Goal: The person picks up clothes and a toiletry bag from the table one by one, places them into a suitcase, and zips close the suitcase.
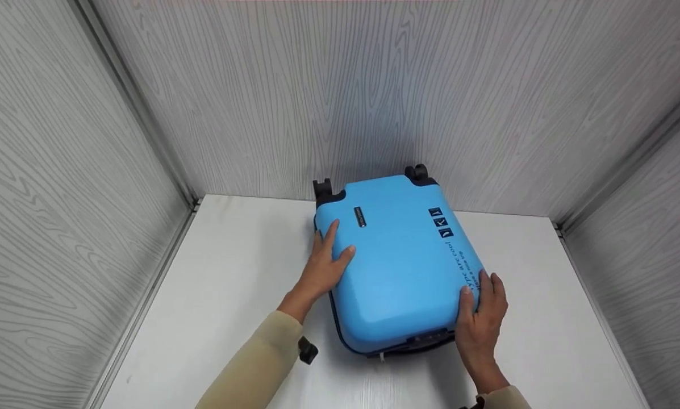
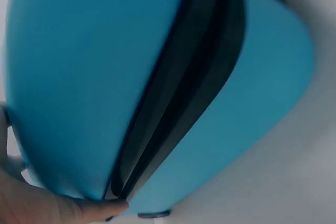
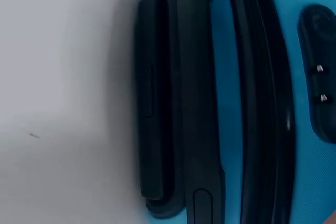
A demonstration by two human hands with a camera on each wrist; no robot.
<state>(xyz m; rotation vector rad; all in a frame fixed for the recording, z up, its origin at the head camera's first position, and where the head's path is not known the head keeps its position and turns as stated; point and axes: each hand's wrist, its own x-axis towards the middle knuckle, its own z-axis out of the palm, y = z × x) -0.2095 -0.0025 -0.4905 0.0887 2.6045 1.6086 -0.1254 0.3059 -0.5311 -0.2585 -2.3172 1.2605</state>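
Note:
A light blue hard-shell suitcase [image 1: 396, 267] lies on a white surface, its wheel end facing the back wall. On its left edge rests my left hand [image 1: 321, 270], fingers spread and the thumb on the upper face. My right hand [image 1: 483, 318] touches the near right corner, with its fingers straight along the side. Black seam trim [image 2: 173, 93] runs past the left fingers in the left wrist view. In the right wrist view the near end shows a black handle [image 3: 151, 98] and a black lock panel [image 3: 319, 74]; only a sliver of the hand appears there.
Black wheels [image 1: 418, 172] stick out close to the grey wood-grain back wall [image 1: 294, 96]. Similar panels stand at the left [image 1: 50, 199] and right [image 1: 652, 227]. The white tabletop [image 1: 220, 272] extends on both sides of the suitcase.

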